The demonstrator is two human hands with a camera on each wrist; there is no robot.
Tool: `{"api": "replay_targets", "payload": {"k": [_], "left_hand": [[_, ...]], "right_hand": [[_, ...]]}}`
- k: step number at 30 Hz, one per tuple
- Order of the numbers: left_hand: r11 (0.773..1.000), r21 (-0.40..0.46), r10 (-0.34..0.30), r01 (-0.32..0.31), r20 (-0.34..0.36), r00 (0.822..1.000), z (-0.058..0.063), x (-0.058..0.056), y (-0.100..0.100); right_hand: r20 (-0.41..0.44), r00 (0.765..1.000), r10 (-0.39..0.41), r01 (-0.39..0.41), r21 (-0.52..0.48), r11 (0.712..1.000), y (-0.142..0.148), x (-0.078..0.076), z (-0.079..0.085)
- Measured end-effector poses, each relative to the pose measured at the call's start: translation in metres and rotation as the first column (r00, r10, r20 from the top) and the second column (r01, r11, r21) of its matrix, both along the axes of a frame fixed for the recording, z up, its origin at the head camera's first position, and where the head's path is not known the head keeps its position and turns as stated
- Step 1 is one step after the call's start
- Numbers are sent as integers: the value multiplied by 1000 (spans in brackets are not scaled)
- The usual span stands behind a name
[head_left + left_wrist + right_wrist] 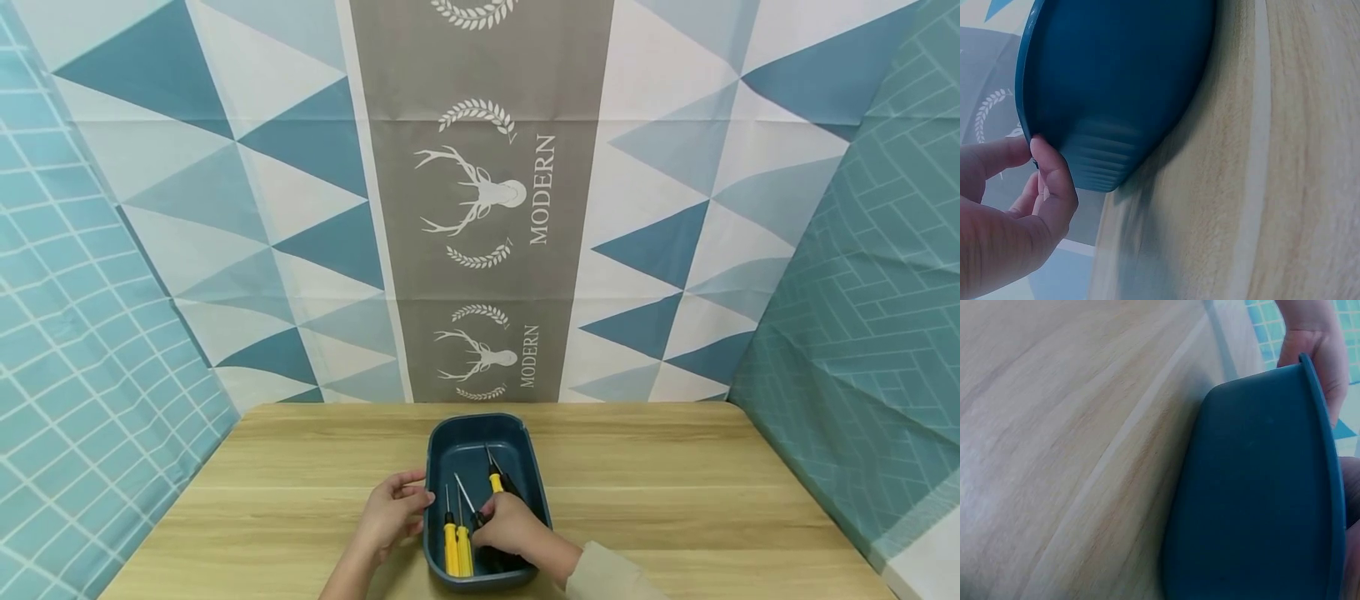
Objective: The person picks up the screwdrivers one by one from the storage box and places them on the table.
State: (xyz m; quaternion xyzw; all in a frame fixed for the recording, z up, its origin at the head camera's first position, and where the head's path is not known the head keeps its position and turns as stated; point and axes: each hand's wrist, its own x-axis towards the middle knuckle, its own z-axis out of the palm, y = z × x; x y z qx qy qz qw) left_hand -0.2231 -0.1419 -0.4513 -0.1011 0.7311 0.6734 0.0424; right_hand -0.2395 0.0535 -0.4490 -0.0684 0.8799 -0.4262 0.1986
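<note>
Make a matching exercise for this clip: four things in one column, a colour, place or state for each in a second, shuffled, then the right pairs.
Column one
1. Left hand
2. Right hand
3. Tray
4. Table

Column two
A. Dark blue
B. Over the inside of the tray, fingers at a screwdriver
C. Pale wood grain
D. Pinching the tray's rim

Right pairs: 1-D, 2-B, 3-A, 4-C
</note>
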Motion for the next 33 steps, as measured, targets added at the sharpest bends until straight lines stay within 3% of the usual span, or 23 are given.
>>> {"api": "replay_targets", "payload": {"k": [11,20,33], "left_hand": [[1000,4,-8,8,-1,1000,0,1,0],[1000,7,-13,13,4,1000,-2,0,-2],[1000,4,-11,11,0,1000,-1,0,-1]], "right_hand": [[106,994,-19,26,-61,998,3,1,7],[223,975,-24,55,-136,989,5,-3,6],[306,952,-11,90,-245,965,6,-4,6]]}}
